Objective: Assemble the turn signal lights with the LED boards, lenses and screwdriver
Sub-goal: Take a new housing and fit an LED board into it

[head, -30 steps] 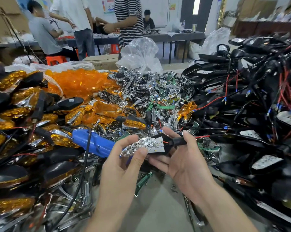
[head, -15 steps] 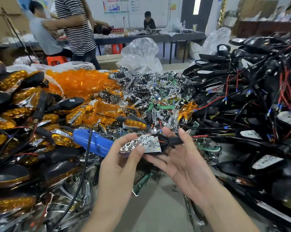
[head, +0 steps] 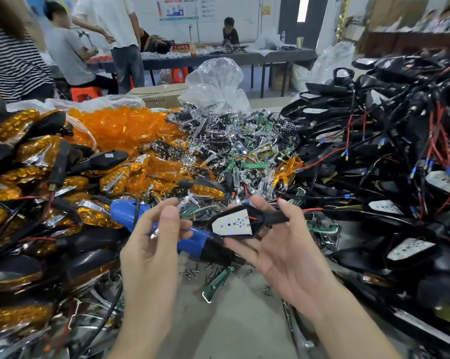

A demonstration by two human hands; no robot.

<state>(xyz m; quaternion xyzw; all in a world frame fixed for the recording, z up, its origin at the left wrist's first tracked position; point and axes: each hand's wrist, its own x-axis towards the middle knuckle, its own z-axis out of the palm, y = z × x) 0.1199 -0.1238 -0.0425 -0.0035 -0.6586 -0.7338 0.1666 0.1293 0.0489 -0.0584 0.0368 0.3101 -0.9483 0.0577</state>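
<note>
My right hand (head: pixel 283 250) holds a black turn signal housing (head: pixel 257 226) by its stem, palm up. A white LED board (head: pixel 233 224) lies bare in the housing, with a red wire at its tip. My left hand (head: pixel 154 237) is raised just left of it, thumb and fingers pinching a small shiny chrome reflector (head: pixel 189 200) that is blurred. The blue electric screwdriver (head: pixel 127 212) lies on the pile under both hands.
Orange lenses (head: pixel 123 128) are heaped at the back left, chrome reflectors (head: pixel 218 141) in the middle, wired black housings (head: pixel 400 151) on the right, finished amber lights (head: pixel 19 177) on the left. Loose screws (head: pixel 198 273) and a green strip (head: pixel 216 283) lie on the table. People stand behind.
The chrome reflector that covered the LED board is off it now, and my left hand has drawn it away to the left. The board lies bare. My right hand has hardly moved.
</note>
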